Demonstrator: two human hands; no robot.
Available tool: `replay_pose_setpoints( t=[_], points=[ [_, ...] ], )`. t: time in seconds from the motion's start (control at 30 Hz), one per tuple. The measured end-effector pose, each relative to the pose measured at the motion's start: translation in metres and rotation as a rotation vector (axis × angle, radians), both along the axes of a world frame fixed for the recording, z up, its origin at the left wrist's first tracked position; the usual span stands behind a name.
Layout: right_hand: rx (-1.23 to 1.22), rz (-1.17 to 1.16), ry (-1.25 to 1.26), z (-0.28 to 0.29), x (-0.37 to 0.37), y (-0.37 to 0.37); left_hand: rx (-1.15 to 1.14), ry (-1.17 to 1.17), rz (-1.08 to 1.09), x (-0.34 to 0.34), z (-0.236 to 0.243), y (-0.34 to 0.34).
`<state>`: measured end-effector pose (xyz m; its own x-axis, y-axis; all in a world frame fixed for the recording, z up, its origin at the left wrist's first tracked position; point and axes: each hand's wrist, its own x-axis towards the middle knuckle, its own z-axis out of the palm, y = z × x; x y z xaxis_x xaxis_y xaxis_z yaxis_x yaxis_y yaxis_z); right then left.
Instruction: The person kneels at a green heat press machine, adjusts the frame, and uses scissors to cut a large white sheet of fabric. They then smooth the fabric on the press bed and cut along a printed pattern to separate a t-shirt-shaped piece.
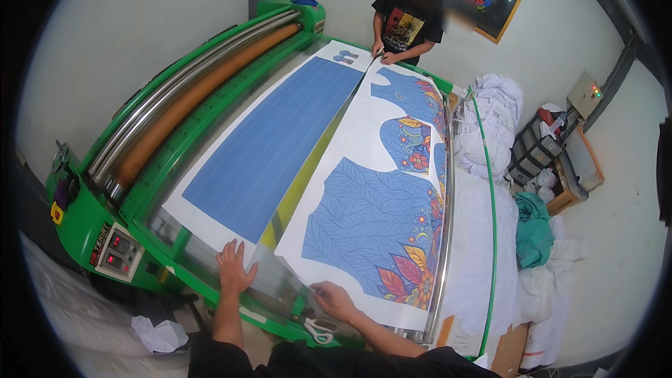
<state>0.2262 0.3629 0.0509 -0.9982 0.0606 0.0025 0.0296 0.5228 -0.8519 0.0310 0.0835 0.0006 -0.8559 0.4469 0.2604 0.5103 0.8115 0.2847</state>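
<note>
Two long printed sheets lie side by side on the glass-like top of a green machine, with a narrow gap between them. Flat and with fingers spread, my left hand [236, 266] rests on the near white margin of the left sheet [259, 147], printed with plain striped blue. My right hand [334, 299] has its fingers closed at the near edge of the right sheet [364, 217], which carries blue leaf-patterned garment shapes with colourful flowers. White-handled scissors [320, 330] lie just below my right hand. At the far end, a person [409, 17] has both hands at the gap between the sheets.
Along the left runs the machine's orange-brown roller [203, 101] beside metal bars; its control panel [116, 255] is near left. A green rod [490, 217] stands along the right side. Beyond it are white cloth [490, 119], a green cloth bundle [533, 231] and dark crates [533, 147].
</note>
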Motion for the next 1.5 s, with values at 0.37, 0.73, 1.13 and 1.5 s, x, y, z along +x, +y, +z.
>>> replay_pose_setpoints(
  t=[0.37,0.73,1.13,1.5],
  points=[
    [0.107,0.075,-0.03,-0.002,-0.002,-0.005,0.025,-0.003,0.001,0.003,0.002,-0.001],
    [0.145,0.107,-0.079,-0.002,-0.007,-0.007,0.002,-0.077,0.027,0.002,0.003,0.0],
    [0.194,0.154,-0.053,-0.01,-0.01,-0.008,-0.02,-0.126,0.041,0.001,0.007,0.001],
    [0.233,0.193,-0.081,-0.013,-0.013,-0.01,-0.007,-0.101,0.04,0.001,0.005,0.0]
  ],
)
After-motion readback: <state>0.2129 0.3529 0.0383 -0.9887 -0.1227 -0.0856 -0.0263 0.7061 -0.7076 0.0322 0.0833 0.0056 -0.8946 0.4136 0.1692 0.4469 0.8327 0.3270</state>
